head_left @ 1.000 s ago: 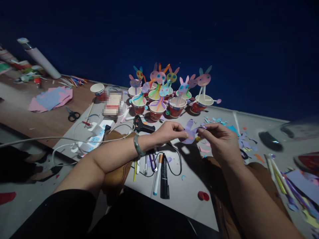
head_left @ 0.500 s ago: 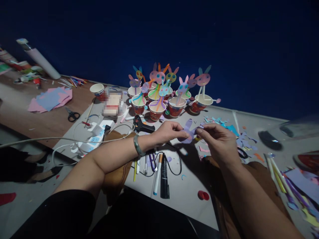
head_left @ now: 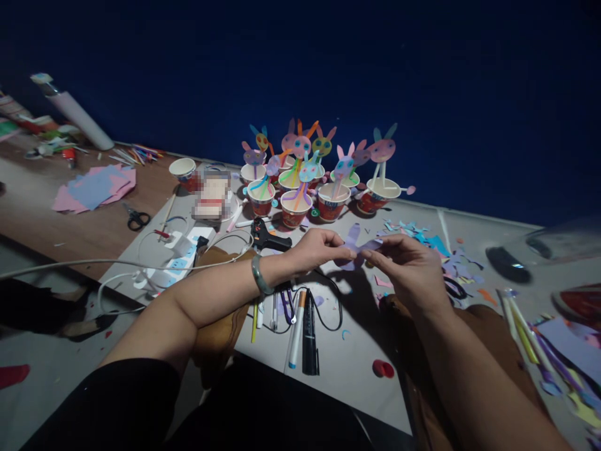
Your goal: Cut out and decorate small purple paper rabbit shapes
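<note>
My left hand (head_left: 320, 250), with a green bangle (head_left: 261, 274) on the wrist, pinches a purple paper cutout (head_left: 353, 235) that has an ear-like strip standing up. Fingers closed, my right hand (head_left: 407, 263) grips a second ear-like purple paper strip (head_left: 370, 245) against the cutout's right side. My fingertips hide part of where the two papers meet. Beyond my hands, several red paper cups (head_left: 297, 216) hold paper rabbit figures (head_left: 344, 164) on coloured strips. A black glue gun (head_left: 270, 237) lies just past my left wrist.
A white power strip (head_left: 181, 257) with cables sits at the left. Markers (head_left: 297, 332), a purple-handled cutter (head_left: 286, 305) and a red cap (head_left: 383, 369) lie near the front. Paper scraps (head_left: 427, 237) are at right, scissors (head_left: 137, 217) and paper sheets (head_left: 96, 186) farther left.
My right hand has shifted slightly left and turned, bringing the purple strip over the cutout's right side. My left hand stays nearly in place.
</note>
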Available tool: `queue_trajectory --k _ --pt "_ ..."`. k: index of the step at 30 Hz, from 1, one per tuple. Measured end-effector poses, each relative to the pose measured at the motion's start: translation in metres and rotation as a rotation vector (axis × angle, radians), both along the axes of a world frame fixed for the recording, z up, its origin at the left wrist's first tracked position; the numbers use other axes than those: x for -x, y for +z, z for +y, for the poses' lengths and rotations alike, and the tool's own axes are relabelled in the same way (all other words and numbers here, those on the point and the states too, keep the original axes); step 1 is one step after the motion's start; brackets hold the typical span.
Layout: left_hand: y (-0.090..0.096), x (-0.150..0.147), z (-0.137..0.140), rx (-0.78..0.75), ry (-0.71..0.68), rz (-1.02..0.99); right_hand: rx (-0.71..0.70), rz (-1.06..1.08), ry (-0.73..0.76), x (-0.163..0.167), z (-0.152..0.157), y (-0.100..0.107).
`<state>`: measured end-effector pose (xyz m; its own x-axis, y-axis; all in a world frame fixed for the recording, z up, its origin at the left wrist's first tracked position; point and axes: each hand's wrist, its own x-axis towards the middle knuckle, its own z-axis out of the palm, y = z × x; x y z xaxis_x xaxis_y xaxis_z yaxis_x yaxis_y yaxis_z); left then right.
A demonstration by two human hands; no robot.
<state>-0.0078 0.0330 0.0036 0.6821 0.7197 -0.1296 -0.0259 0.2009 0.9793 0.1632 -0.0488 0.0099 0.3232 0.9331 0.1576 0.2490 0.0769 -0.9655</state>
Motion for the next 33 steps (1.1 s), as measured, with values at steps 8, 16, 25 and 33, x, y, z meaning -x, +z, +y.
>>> queue_trajectory --k 8,16,25,33 --pt "-0.01 -0.003 0.002 0.099 -0.108 -0.051 -0.015 -0.015 -0.015 0.002 0.0 0.002" --pt "-0.007 0.0 0.004 -0.143 -0.13 0.065 -0.018 -0.137 0.003 0.006 -0.001 0.007" --pt "-0.004 0.001 0.002 -0.21 -0.094 0.091 -0.017 -0.214 0.002 0.004 0.0 0.006" --pt "0.005 0.002 -0.002 -0.184 -0.102 0.137 -0.029 -0.173 -0.019 0.003 -0.002 0.005"
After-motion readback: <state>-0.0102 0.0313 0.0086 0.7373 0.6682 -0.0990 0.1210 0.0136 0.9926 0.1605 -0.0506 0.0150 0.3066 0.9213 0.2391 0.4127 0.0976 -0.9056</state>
